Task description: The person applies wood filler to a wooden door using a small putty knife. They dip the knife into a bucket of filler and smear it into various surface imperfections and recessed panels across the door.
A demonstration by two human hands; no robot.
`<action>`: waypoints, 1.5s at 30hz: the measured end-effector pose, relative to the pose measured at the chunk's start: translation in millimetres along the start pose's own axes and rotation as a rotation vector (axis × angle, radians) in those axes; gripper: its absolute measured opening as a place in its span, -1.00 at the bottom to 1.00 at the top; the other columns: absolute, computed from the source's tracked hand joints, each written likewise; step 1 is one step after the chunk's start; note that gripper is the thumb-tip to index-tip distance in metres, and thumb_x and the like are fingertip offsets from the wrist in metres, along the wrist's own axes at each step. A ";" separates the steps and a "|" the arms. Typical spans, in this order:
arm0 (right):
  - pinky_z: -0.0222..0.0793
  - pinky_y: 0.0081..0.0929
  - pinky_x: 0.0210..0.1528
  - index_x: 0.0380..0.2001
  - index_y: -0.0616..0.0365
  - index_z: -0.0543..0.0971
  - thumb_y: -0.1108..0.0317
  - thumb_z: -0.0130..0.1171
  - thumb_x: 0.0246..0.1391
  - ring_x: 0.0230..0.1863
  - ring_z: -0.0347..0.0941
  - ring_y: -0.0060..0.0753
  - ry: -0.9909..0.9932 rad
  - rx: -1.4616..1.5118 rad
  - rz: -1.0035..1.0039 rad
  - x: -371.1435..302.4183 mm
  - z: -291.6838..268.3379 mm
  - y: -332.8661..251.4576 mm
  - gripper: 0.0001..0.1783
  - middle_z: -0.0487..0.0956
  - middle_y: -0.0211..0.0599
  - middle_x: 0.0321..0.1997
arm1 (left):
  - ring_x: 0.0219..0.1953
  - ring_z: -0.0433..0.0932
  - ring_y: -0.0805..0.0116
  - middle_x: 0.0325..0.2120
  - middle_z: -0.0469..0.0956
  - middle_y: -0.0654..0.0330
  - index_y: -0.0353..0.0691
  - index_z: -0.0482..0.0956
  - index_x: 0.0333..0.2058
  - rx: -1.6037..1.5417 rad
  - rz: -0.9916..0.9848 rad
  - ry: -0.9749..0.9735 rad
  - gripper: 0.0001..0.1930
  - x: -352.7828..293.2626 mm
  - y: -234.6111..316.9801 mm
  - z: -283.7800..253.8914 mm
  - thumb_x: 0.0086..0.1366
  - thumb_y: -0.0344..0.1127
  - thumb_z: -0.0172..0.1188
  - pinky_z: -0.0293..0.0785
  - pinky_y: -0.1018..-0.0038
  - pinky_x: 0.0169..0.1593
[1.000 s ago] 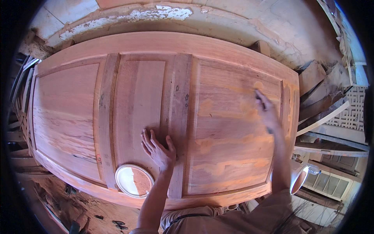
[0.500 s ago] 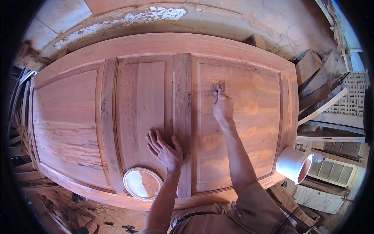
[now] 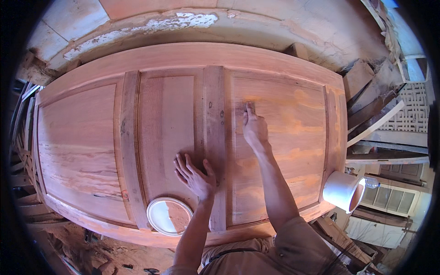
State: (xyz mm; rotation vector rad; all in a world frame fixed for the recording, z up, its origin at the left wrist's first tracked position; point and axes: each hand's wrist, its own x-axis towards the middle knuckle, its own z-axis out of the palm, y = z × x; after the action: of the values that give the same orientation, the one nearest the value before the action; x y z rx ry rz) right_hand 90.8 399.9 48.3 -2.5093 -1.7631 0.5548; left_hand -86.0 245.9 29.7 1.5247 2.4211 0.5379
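A large wooden panelled door [image 3: 178, 110] lies flat before me. My left hand [image 3: 200, 179] rests on its middle, fingers spread, across the recessed panel and the upright beside it. Reaching over the right panel, my right hand [image 3: 255, 129] is closed on a small flat scraper [image 3: 247, 108], pressed to the wood near the panel's upper left. The fingers hide most of the scraper. Orange-tan filler [image 3: 300, 121] is smeared in patches over that right panel. Next to my left forearm, a round white lid [image 3: 158, 215] carries brownish paste on one half.
A white tub [image 3: 338, 190] lies tipped at the door's right edge, a clear plastic bottle [image 3: 371, 182] beyond it. Wooden offcuts [image 3: 360, 80] lean at the right. A worn wall [image 3: 256, 25] runs behind the door. Sawdust and debris cover the floor [image 3: 121, 256] at lower left.
My right hand has moved slightly left and down over the right panel with the scraper. A fresh orange smear shows beside it. My left hand stays in place.
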 end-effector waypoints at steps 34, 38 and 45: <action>0.53 0.03 0.03 0.26 -0.15 0.46 0.15 -0.08 0.36 -0.05 0.60 0.13 -0.246 -0.049 -0.348 57.9 -68.6 -20.6 -0.56 0.65 0.04 -0.10 | 0.48 0.01 -0.07 0.40 0.15 -0.09 -0.34 0.28 0.28 -0.016 -0.027 0.004 -0.34 1.3 1.2 2.1 0.38 0.01 0.09 -0.15 -0.02 0.47; 0.48 0.03 -0.09 0.27 -0.23 0.47 0.13 -0.03 0.34 -0.26 0.59 0.14 -0.050 -0.123 -0.636 53.3 -53.0 13.2 -0.55 0.66 0.03 -0.27 | 0.47 0.04 -0.08 0.38 0.18 -0.09 -0.31 0.28 0.29 -0.029 0.014 0.045 -0.35 -2.7 -0.1 1.3 0.38 0.02 0.08 -0.12 -0.03 0.46; 0.54 -0.04 0.01 0.19 -0.39 0.52 0.03 -0.02 0.33 -0.07 0.60 0.02 -0.378 -0.440 -0.550 66.6 -113.2 38.0 -0.60 0.66 -0.23 -0.01 | 0.46 0.05 -0.08 0.37 0.19 -0.10 -0.32 0.26 0.29 -0.010 0.003 0.058 -0.35 -0.5 -5.4 3.7 0.37 -0.02 0.10 -0.12 -0.05 0.46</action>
State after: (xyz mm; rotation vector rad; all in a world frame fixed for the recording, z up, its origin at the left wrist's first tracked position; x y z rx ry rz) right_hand 179.1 467.7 127.8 -2.0537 -2.8507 0.6880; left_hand -88.8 244.1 24.0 1.5300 2.4550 0.6020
